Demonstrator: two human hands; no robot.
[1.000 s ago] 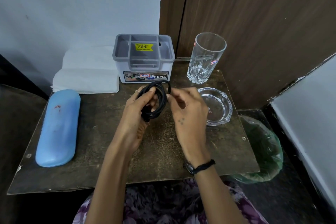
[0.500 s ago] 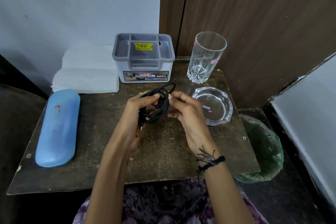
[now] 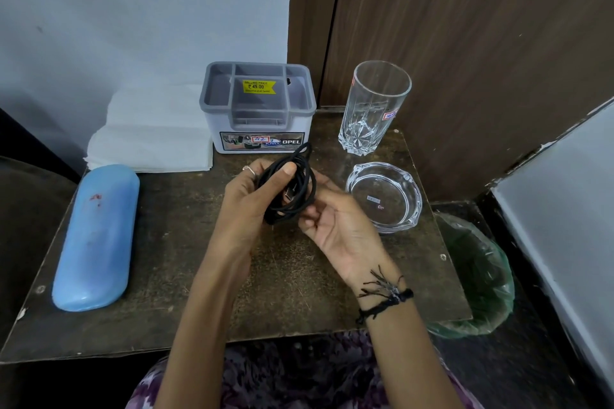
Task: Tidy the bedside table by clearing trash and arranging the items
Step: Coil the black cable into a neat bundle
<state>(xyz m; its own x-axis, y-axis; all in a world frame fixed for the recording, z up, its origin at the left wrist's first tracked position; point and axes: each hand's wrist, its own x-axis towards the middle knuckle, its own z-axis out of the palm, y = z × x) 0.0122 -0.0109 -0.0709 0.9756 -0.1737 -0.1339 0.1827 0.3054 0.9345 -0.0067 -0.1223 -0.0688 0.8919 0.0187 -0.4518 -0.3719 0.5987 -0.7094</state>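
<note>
Both hands clamped on coiled black cable [image 3: 288,188] above counter [image 3: 186,242] middle: left hand [image 3: 247,199] pins loops, right hand [image 3: 332,219] supports, keeping coil from springing loose.

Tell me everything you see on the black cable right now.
The black cable is thin, rubbery-looking, wound into a loose coil of several loops. It is held upright above the table, in front of the grey organizer. The left hand grips its left side, thumb across the loops; the right hand pinches its lower right. A connector end shows inside the coil.

You see a matt black rubbery cable [image 3: 292,186], clear glossy glass [image 3: 373,109] and ashtray [image 3: 385,199], a smooth blue plastic case [image 3: 96,239], and a rough worn wooden table [image 3: 186,269].
</note>
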